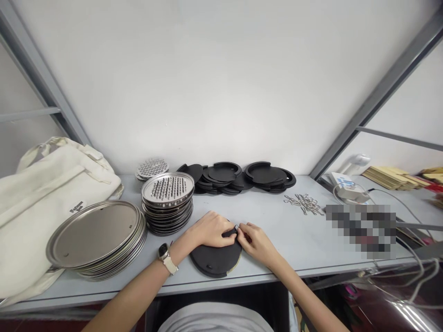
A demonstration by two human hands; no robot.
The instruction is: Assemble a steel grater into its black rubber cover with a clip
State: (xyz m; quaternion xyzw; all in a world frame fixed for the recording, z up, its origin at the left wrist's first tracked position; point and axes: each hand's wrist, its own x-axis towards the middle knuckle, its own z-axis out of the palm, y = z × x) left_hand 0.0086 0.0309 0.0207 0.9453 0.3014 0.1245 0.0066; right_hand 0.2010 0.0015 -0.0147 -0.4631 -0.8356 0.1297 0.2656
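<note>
A black round disc lies on the table in front of me, with a small knob near its front and a thin yellowish edge at the right. My left hand, a watch on its wrist, is closed over the disc's back part, the thumb against a dark raised piece. At the disc's back right edge my right hand pinches a small metal wire clip; its exact shape is partly hidden by the fingers. Further back on the right lies a loose pile of wire clips.
Left of the disc stand a stack of perforated metal discs and a stack of large round metal plates. Black round rims lie along the wall. A cream bag is far left; cables and a white box are right.
</note>
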